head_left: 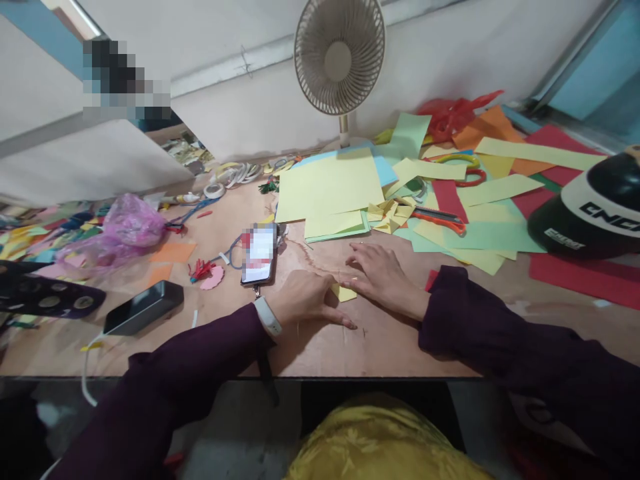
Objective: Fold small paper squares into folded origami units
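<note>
A small yellow piece of paper [345,294] lies on the wooden table between my two hands. My left hand [304,298] rests over its left side, the thumb stretched out toward the table's front and apart from the fingers. Those fingers are partly hidden behind the hand. From the other side my right hand [383,277] reaches in, palm down with fingers spread, its fingertips at the paper's upper right edge. The hands nearly meet above the paper, and part of it is covered.
A phone [260,253] lies beyond my left hand; a black box-shaped device [145,308] sits farther left. Yellow sheets [330,187], scissors [443,219] and coloured paper strips cover the back right. A dark bottle [590,207] stands right; a fan [340,60] stands behind.
</note>
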